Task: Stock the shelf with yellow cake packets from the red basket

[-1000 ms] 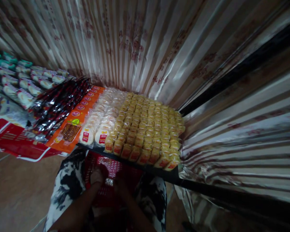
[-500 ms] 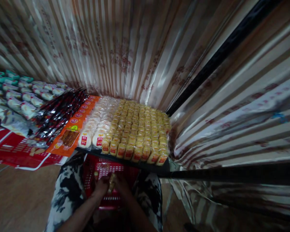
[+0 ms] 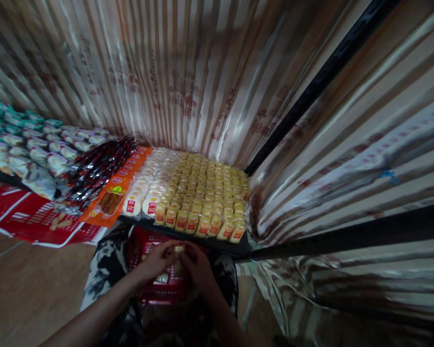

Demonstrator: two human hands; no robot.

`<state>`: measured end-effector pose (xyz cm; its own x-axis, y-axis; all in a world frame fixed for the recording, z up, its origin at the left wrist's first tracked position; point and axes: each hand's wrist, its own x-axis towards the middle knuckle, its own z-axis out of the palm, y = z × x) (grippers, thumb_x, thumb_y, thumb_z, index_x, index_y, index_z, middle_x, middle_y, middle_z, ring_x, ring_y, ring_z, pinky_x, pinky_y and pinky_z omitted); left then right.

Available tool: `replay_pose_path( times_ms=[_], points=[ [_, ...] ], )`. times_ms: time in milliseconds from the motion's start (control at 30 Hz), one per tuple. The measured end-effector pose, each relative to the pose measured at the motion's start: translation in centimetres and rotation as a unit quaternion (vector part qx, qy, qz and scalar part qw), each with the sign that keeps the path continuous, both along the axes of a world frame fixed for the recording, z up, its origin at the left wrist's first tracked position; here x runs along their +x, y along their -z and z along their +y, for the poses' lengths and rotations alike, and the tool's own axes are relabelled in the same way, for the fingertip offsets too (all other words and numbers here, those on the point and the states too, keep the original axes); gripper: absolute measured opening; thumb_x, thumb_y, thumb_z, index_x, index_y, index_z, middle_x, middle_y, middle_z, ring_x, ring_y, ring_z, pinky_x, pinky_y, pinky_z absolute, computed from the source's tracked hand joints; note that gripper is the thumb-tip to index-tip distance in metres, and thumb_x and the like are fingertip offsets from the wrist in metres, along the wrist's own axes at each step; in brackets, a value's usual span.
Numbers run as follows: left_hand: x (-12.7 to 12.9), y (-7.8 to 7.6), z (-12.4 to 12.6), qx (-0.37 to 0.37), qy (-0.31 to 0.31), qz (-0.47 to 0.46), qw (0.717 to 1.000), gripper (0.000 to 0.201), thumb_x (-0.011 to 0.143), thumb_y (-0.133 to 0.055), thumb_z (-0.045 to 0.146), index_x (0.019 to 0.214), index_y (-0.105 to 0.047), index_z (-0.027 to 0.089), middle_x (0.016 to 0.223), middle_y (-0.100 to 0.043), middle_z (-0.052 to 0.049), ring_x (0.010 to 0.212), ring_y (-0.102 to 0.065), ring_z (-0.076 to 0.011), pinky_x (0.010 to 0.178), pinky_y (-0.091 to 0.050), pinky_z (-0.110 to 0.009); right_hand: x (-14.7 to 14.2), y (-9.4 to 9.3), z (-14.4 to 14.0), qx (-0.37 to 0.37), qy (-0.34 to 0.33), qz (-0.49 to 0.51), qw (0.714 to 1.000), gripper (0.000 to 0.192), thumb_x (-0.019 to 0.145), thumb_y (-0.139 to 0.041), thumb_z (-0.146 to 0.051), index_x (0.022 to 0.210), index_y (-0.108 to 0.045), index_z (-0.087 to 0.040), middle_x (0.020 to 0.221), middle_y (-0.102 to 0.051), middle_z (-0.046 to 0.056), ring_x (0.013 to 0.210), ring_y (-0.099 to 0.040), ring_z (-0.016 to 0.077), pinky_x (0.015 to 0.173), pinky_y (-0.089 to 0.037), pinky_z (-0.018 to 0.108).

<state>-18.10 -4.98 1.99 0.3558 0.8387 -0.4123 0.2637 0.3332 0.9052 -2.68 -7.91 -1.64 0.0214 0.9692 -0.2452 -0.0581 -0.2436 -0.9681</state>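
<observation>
My left hand (image 3: 159, 260) and my right hand (image 3: 198, 264) meet over a red plastic basket (image 3: 159, 295) between my knees. Their fingertips are closed on a small yellow wrapped snack cake (image 3: 179, 249), one hand at each side. Dim light blurs its details. A few more wrapped pieces lie in the basket below, partly hidden by my hands. Just beyond the basket, tight rows of similar yellow wrapped cakes (image 3: 202, 193) stand on a dark shelf (image 3: 220, 245).
Left of the yellow cakes are white round wrapped crackers (image 3: 139, 190), an orange snack packet (image 3: 112, 197), dark shiny sticks (image 3: 97, 168) and white and green packets (image 3: 39, 140). Striped curtain (image 3: 188, 86) hangs behind, with a black post (image 3: 311, 96) at the right.
Both hands have risen toward the shelf edge, bringing the wrapped cake up and slightly right. The camera view has shifted a little.
</observation>
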Motion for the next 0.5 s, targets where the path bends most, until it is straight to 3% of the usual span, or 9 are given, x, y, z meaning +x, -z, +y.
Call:
replay_pose_path(
  times_ms=[167, 267, 400, 500],
  points=[
    [1.4, -3.0, 1.2, 0.046, 0.015, -0.015, 0.999, 0.034, 0.068, -0.063, 0.037, 0.093, -0.063, 0.014, 0.085, -0.065, -0.003, 0.082, -0.058, -0.0174, 0.072, -0.046, -0.025, 0.8, -3.2, 0.3, 0.034, 0.034, -0.014, 0.999, 0.040, 0.069, -0.067, -0.043, 0.101, -0.062, -0.020, 0.100, -0.069, 0.007, 0.096, -0.064, 0.0245, 0.091, -0.047, 0.041],
    [1.9, -4.4, 1.6, 0.045, 0.004, -0.035, 0.998, 0.038, 0.067, -0.063, 0.036, 0.098, -0.060, 0.015, 0.083, -0.064, -0.003, 0.079, -0.058, -0.0165, 0.071, -0.045, -0.025, 1.3, -4.8, -0.1, 0.031, 0.039, 0.022, 0.999, 0.043, 0.071, -0.065, -0.050, 0.102, -0.061, -0.021, 0.096, -0.070, 0.005, 0.092, -0.065, 0.0231, 0.086, -0.050, 0.038],
    [2.5, -5.2, 2.2, -0.006, -0.051, -0.084, 0.995, 0.050, 0.065, -0.064, 0.037, 0.109, -0.052, 0.016, 0.088, -0.064, -0.003, 0.073, -0.060, -0.0142, 0.066, -0.045, -0.024, 2.1, -6.2, -0.8, -0.007, 0.067, 0.102, 0.993, 0.045, 0.073, -0.061, -0.055, 0.103, -0.063, -0.021, 0.100, -0.069, 0.005, 0.092, -0.064, 0.0227, 0.083, -0.051, 0.036],
    [3.2, -5.4, 2.3, -0.020, -0.072, -0.136, 0.988, 0.052, 0.063, -0.068, 0.037, 0.108, -0.051, 0.016, 0.091, -0.063, -0.003, 0.069, -0.060, -0.0124, 0.065, -0.046, -0.025, 2.6, -6.4, -1.1, -0.047, 0.080, 0.165, 0.982, 0.049, 0.076, -0.056, -0.057, 0.108, -0.063, -0.020, 0.105, -0.068, 0.007, 0.090, -0.065, 0.0236, 0.077, -0.053, 0.037]
  ],
)
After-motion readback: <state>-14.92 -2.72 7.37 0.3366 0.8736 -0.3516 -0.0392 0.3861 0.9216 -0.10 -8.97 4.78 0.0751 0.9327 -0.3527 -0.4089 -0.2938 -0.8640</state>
